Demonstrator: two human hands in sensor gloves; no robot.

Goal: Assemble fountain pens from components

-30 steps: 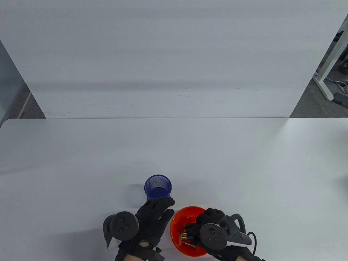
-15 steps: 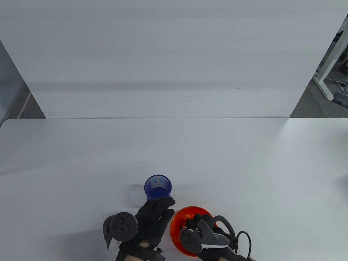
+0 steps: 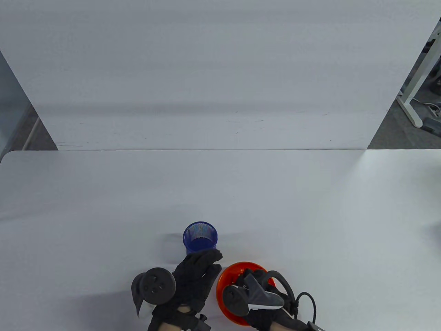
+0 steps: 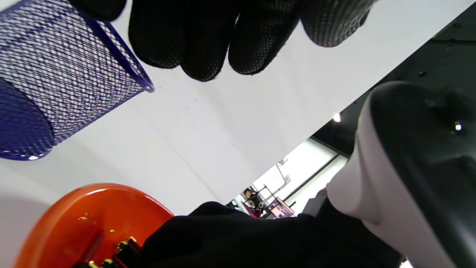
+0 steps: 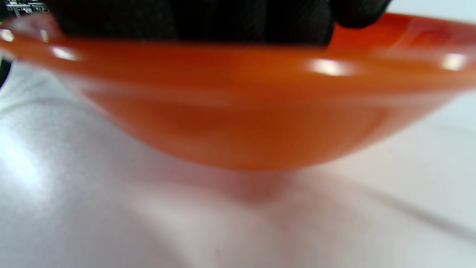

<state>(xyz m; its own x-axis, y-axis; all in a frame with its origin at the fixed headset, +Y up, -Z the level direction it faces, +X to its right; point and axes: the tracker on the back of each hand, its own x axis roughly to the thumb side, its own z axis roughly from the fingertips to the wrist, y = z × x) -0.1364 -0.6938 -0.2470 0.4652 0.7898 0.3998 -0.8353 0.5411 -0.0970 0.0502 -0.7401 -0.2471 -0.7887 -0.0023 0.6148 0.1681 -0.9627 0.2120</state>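
An orange bowl (image 3: 228,276) sits near the table's front edge and holds black and gold pen parts (image 4: 122,250), which show only in the left wrist view. A blue mesh cup (image 3: 200,236) stands just behind and left of the bowl. My left hand (image 3: 211,262) lies flat and empty, its fingers stretched out and ending just short of the cup's near side. My right hand (image 3: 252,276) reaches down into the bowl. Its fingers (image 5: 193,18) go over the rim, and the tracker hides what they do inside.
The bowl's underside (image 5: 260,119) fills the right wrist view, above the white table (image 3: 220,193). A white board (image 3: 213,69) stands behind the table. The right tracker's cable (image 3: 306,300) loops at the front edge.
My right hand has moved left and rolled over the bowl, and it now covers the pen parts that showed before. My left hand and the cup have not moved.
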